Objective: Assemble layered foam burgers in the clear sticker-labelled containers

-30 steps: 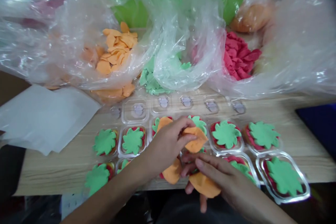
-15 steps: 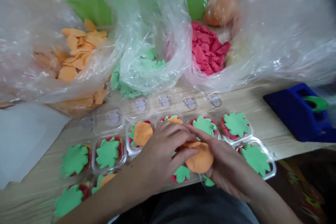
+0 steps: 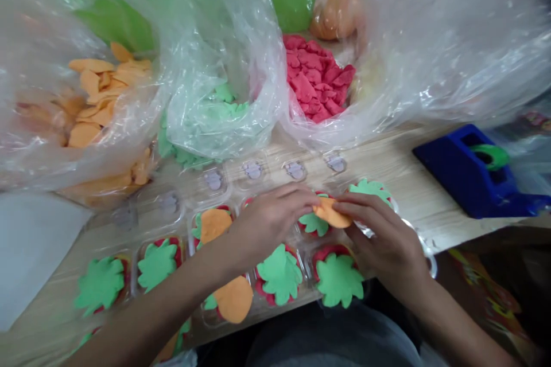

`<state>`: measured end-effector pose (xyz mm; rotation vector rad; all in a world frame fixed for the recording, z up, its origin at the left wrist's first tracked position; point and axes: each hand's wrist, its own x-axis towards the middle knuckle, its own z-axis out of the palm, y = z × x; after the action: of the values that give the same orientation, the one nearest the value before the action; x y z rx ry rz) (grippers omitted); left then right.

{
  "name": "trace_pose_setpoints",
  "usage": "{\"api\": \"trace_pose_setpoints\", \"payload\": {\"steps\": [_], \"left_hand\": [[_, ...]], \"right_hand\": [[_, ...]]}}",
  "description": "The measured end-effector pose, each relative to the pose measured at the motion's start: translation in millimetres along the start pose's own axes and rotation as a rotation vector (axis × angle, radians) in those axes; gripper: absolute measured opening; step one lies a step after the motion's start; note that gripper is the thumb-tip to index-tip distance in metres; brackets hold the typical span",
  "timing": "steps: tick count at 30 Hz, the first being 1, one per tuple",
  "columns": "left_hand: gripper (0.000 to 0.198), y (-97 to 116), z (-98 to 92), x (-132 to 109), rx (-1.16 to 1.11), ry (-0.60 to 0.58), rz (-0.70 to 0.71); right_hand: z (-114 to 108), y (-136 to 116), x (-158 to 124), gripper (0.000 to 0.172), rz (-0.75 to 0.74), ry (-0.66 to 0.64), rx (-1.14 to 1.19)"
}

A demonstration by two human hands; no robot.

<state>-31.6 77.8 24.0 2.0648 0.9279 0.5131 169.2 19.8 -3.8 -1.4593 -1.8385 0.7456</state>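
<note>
Fingers point(image 3: 301, 198) of the left hand point(image 3: 275, 212) are pinched closed on the left edge of an orange piece point(image 3: 333, 215), and those of the right hand point(image 3: 387, 235) have hold of its right side; I cannot make out how the thumbs sit. The held piece hangs tilted between the hands, over a green leaf-shaped piece point(image 3: 314, 223) on a red layer, and from my view I cannot tell whether the two touch. Most of that container is covered by the hands. Nearer the table edge I see two more green tops point(image 3: 279, 272), while the left forearm point(image 3: 185, 284) cuts across the rows and hides parts of several containers. Two orange tops point(image 3: 215, 225) lie on green on either side of that arm. A clear rim point(image 3: 430, 258) peeks out past the right wrist. Farther back on the table point(image 3: 379, 160), clear lids point(image 3: 253, 171) carry small grey prints too blurred for me to read. Crumpled plastic veils the loose orange pieces point(image 3: 94, 103) and, more heavily, the green pieces point(image 3: 185, 149); the red pieces point(image 3: 318, 80) show more plainly. My frame crops the white sheet point(image 3: 34, 252) at left, and the blue tape dispenser point(image 3: 473, 178) runs to the right border.
</note>
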Motion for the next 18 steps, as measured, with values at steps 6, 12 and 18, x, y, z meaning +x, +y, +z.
{"api": "trace_pose_setpoints", "payload": {"steps": [6,12,18], "left_hand": [[0.034,-23.0,8.8,-14.1,0.395,-0.137,0.250],[0.031,-22.8,-1.7,-20.1,0.422,-0.015,0.146],[0.031,-24.3,9.5,-17.4,0.484,-0.065,0.190]], "right_hand": [[-1.5,19.5,-14.7,0.050,-0.342,-0.187,-0.318],[-10.2,11.7,-20.2,0.041,-0.379,-0.174,-0.429],[-6.9,19.4,-14.9,0.050,-0.343,-0.151,-0.460]]}}
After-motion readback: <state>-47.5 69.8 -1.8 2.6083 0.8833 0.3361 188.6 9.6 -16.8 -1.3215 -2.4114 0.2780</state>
